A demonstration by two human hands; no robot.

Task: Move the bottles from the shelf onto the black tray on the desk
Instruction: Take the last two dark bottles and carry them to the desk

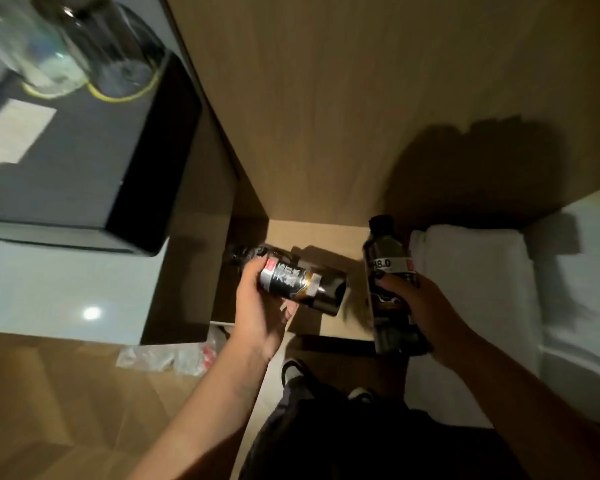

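While both bottles are off the shelf, carry them up to the tray with care. Left bottle [293,284]: lying nearly flat, cap toward nine o'clock, held in the air above the low shelf [312,244]. Right bottle [390,285]: upright, cap at twelve o'clock, a little to three o'clock of the first one, apart from it. Left hand [260,306] wrapped from below around the label, fingers pressed on the body. Right hand [420,310] closed around the middle, thumb across the front. Both grips look firm, though the far fingers are hidden.

Probably best to turn the left bottle upright before setting down, so it does not roll. Tray [84,161] at about ten o'clock, well apart, on the desk [49,289]. Already standing on its far part: two glass vessels [66,43], blurred. Aim for the bare near part, beside the pale card [14,133], and set one bottle down at a time. Keep clear of the towel [475,271] at three o'clock.
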